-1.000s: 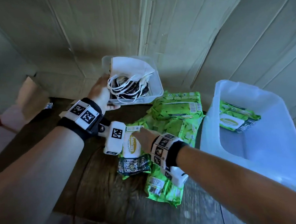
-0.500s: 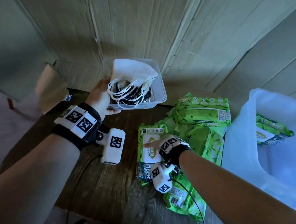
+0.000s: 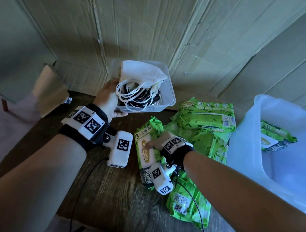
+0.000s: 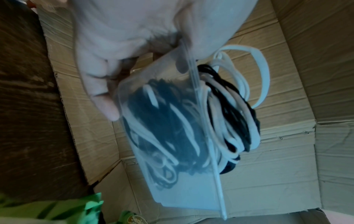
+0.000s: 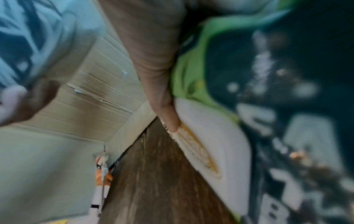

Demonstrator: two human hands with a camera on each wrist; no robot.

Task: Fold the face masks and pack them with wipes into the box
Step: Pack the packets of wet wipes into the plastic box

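A small clear container (image 3: 167, 104) at the back of the dark wooden table holds white face masks (image 3: 141, 72) and a tangle of white and black ear loops. My left hand (image 3: 110, 98) grips its left wall; in the left wrist view the thumb is over the rim and the fingers (image 4: 99, 94) lie against the container (image 4: 182, 174). My right hand (image 3: 156, 142) holds a green wipes pack (image 3: 148, 176) by its right edge, with the thumb (image 5: 162, 98) pressing the pack's white lid (image 5: 214, 136). A large translucent box (image 3: 244, 146) stands at the right with one wipes pack (image 3: 275, 136) in it.
Further green wipes packs lie in a loose pile, one behind my right hand (image 3: 207, 116) and one under my right forearm (image 3: 187, 204). Flattened cardboard (image 3: 161, 26) lines the wall behind. A pale paper item (image 3: 46, 91) sits at the table's far left corner.
My right hand has closed on the wipes pack and tipped its right side up. The left hand has stayed on the mask container. The head view has swung left.
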